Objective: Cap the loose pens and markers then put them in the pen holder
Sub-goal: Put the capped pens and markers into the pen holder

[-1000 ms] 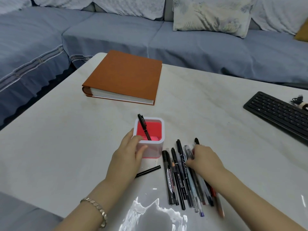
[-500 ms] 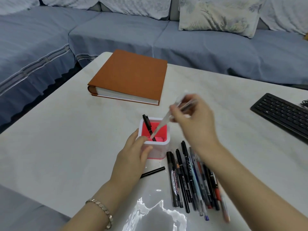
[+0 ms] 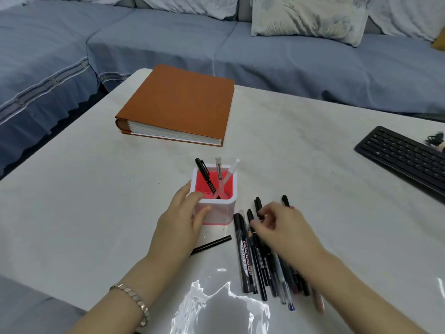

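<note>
Evidently to keep it from tipping, the left hand point(image 3: 179, 222) clasps the pen holder point(image 3: 215, 196), while the right hand point(image 3: 281, 229), fingers loosely curled and empty, reaches the pens point(image 3: 262, 261) at its four o'clock.

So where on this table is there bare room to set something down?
Bare: the wide stretch left of the red-and-white pen holder, and the middle between the orange book and black keyboard. Crowded: right of the holder, where the loose pens lie under the right hand.

Pen holder point(image 3: 215, 208) left of loose pens point(image 3: 258, 259), book point(image 3: 179, 104) behind.
</note>
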